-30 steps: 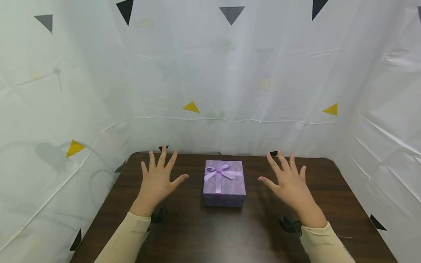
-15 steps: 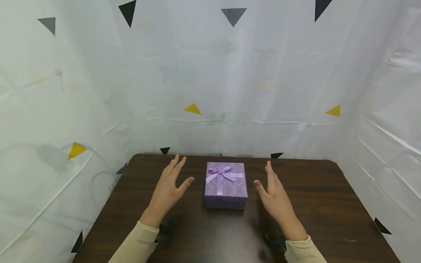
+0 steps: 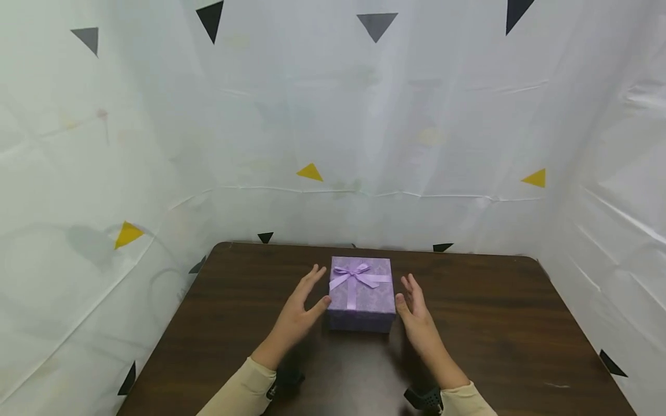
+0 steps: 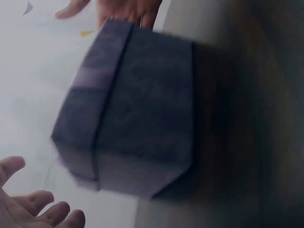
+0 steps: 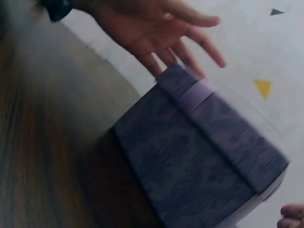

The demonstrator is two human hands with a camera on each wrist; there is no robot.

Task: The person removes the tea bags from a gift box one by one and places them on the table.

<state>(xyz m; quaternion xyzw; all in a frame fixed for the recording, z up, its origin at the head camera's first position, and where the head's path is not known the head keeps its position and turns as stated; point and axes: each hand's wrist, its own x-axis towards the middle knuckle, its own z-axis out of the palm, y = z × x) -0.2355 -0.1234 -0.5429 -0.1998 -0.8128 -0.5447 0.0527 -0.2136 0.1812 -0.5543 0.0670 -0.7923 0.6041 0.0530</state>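
white, faintly translucent sheeting [image 3: 333,110] hangs behind a dark brown wood-grain table [image 3: 499,323] and along both sides, printed with black triangles [image 3: 211,21], grey triangles [image 3: 377,26] and yellow triangles [image 3: 310,171]. a horizontal crease [image 3: 452,196] crosses the back above the table's far edge, and a slanting wrinkle [image 3: 624,214] marks the right side. dim, blurred shapes [image 3: 85,245] show on the left. the tabletop has rounded far corners, a pale scratch [image 3: 557,385] at the right and a soft patch of reflected light [image 3: 359,370] toward the near side.

The box [image 3: 361,321] looks papery — ribbon [image 3: 351,297] satiny, table [image 3: 499,329] glossy wood.
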